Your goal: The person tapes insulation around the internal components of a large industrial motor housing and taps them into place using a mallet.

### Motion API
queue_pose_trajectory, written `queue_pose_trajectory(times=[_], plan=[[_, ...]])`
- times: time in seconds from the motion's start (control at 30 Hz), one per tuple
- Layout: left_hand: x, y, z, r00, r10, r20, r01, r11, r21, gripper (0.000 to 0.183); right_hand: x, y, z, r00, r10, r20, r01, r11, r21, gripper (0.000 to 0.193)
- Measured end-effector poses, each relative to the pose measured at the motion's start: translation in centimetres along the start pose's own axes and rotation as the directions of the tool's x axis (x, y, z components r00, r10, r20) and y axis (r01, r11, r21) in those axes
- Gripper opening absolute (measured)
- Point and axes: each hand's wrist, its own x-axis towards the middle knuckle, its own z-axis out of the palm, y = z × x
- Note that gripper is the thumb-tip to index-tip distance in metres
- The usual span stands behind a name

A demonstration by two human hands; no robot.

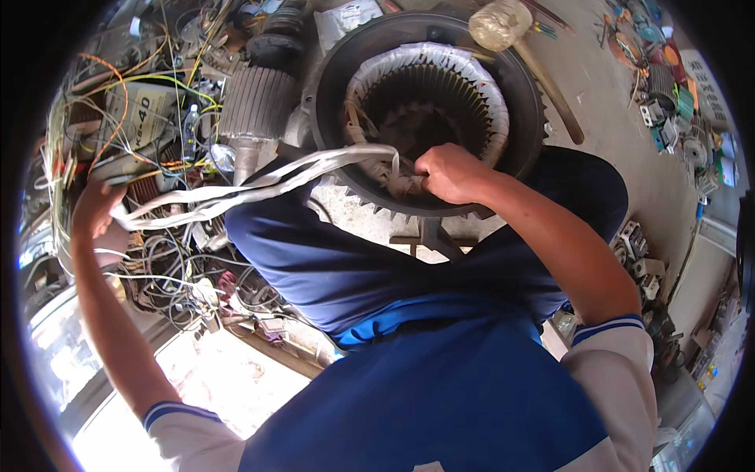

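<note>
Between my knees stands a large dark motor stator housing [329, 118], its open end facing up. Inside it, a ring of windings [425, 57] is wrapped in white tape, with dark slots below. My right hand [456, 175] is closed at the near edge of that ring, by the end of the white tape; whatever its fingers pinch is hidden. Out to the far left, my left hand [96, 208] grips a long white cloth tape [259, 189]. Several strands of it stretch loosely across my left knee to the windings.
A wooden mallet [503, 25] leans on the housing's far right rim. Left of the housing is a ribbed motor rotor [258, 102] with a shaft. Tangled wires [169, 267] and parts crowd the left side. More loose parts [668, 102] lie along the right wall.
</note>
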Motion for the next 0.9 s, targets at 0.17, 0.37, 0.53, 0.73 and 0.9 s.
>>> queue_pose_trajectory(times=[0.17,0.37,0.53,0.73,0.9], plan=[[-14.9,31.0,12.5,0.534,0.832,-0.149,-0.724,0.541,0.428,0.042,-0.5,0.6,-0.1,0.999,0.046,-0.02,-0.047,0.998,-0.042,0.022],[-17.0,43.3,23.9,0.299,0.785,0.543,-0.954,0.225,0.199,0.024,0.0,-0.4,0.0,0.997,0.068,0.027,-0.067,0.997,-0.034,0.021],[-14.5,43.8,24.8,0.227,0.846,0.481,-0.964,0.126,0.234,0.02,0.1,-0.4,-0.2,0.995,0.076,0.064,-0.074,0.996,-0.043,0.02],[-12.4,40.2,16.9,0.301,0.829,0.471,-0.942,0.334,0.014,0.022,-0.4,0.2,-1.9,0.981,0.016,0.195,-0.019,1.0,0.014,0.027],[-14.5,36.3,18.2,0.145,0.92,0.364,-0.344,0.392,-0.853,0.038,-4.1,-0.9,-7.1,0.676,-0.07,-0.734,0.18,0.981,0.073,0.024]])
